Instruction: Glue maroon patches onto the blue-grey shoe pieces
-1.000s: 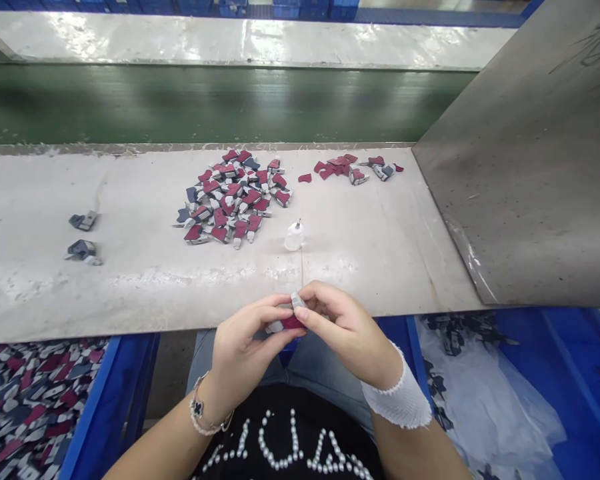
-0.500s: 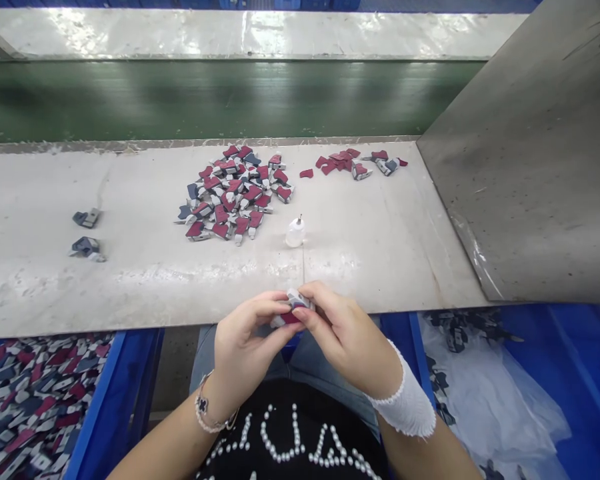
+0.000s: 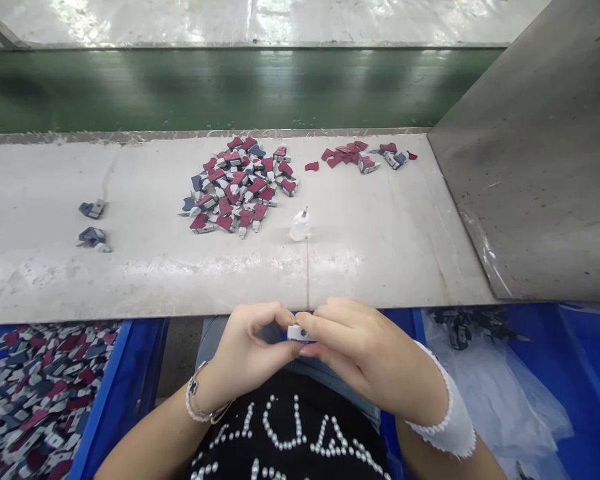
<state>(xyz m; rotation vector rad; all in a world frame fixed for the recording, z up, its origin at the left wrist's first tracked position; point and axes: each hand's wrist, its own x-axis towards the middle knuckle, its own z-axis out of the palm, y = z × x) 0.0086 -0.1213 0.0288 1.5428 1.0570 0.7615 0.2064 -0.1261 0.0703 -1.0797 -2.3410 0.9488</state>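
Head view: left hand's grip (image 3: 250, 341) is clamped, thumb and forefinger, on one end of a small pale grey piece (image 3: 295, 333). Right hand's grip (image 3: 367, 352) is clamped on the other end, fingers hiding much of it; one dark hole shows. Piece sits between the two hands, just off the near edge of the tabletop (image 3: 380, 257), above the lap.

Bracelet (image 3: 194, 393) on left wrist, white band (image 3: 450, 412) on right. Black top (image 3: 285, 413) with pearl-like beads behind.

Outward, on the tabletop: small white bottle (image 3: 299, 228), thin dark tip uppermost. Beyond it, to the left, heap of maroon, grey and slate pieces (image 3: 238, 178). To the heap's right, flat maroon patches (image 3: 347, 152), a few grey pieces beside them. Well left, two slate pieces (image 3: 91, 235), apart from each other.

Below tabletop level: left blue bin (image 3: 111, 383), filled with similar pieces; right blue bin (image 3: 585, 353), plastic sheeting (image 3: 500, 393) and dark parts inside.

Right side, grey metal panel (image 3: 540, 173). Green strip (image 3: 250, 90) along the back.
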